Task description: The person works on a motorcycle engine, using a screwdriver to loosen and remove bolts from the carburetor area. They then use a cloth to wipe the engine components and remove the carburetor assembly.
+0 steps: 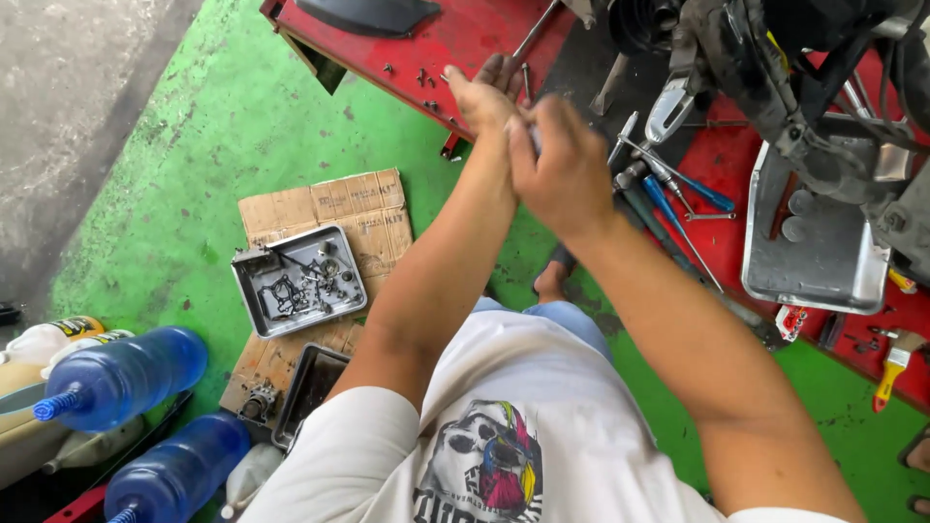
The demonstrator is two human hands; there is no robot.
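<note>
My left hand [484, 95] and my right hand [560, 160] are raised together in front of me over the edge of a red lift platform [426, 44]. The right hand is curled shut around something small and metallic that its fingers mostly hide. Only the back of the left hand shows, pressed against the right; its fingers are hidden. Loose screws [422, 79] lie on the red platform just beyond the hands. Screwdrivers with blue handles [678, 189] lie right of the hands.
A metal tray of small engine parts [298, 281] sits on cardboard [334, 208] on the green floor. Two blue bottles [121, 378] lie at lower left. A dented metal pan [819, 242] and a motorcycle's underside [775, 58] are at upper right. A yellow-handled brush [893, 366] lies far right.
</note>
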